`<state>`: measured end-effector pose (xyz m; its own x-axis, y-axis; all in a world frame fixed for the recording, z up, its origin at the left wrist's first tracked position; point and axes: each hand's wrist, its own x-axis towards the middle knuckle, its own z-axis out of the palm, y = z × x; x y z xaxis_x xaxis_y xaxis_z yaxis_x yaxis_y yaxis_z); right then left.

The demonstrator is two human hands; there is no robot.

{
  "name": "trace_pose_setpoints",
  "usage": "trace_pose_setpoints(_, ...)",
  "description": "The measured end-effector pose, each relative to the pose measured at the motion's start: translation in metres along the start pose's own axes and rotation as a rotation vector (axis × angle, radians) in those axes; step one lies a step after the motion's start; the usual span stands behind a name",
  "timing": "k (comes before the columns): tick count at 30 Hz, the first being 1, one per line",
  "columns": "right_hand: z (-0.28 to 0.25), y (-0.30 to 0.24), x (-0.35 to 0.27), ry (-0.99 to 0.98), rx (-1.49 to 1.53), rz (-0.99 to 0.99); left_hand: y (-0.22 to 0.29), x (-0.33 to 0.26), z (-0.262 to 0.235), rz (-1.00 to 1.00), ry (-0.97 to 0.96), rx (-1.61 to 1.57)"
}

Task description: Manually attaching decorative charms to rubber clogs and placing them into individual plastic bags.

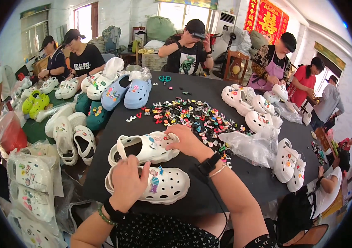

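Clogs, laid side by side, toes pointing right: near one gripped by left hand; far one pinched by right hand.

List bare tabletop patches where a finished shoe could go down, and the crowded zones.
Bare black table lies between the blue clogs and the far white clogs, and along the near edge right of the right hand. Crowded: the charm pile mid-table, the plastic bag, and the left side stacked with clogs. The left hand covers the near white clog.
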<state>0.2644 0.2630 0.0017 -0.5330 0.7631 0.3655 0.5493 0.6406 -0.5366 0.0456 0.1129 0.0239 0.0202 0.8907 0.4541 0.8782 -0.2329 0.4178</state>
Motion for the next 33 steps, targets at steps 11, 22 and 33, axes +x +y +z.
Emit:
trace_pose_setpoints(11,0.006,0.002,0.043,-0.275,0.257,-0.015,-0.032,0.056,0.038,0.061,-0.046,0.064)
trace_pose_setpoints(22,0.014,0.015,0.056,-0.292,0.212,0.101,-0.05,0.068,0.053,-0.041,-0.229,-0.244)
trace_pose_setpoints(33,0.037,0.005,0.034,0.109,0.035,-0.171,-0.051,0.071,0.051,-0.061,-0.246,-0.264)
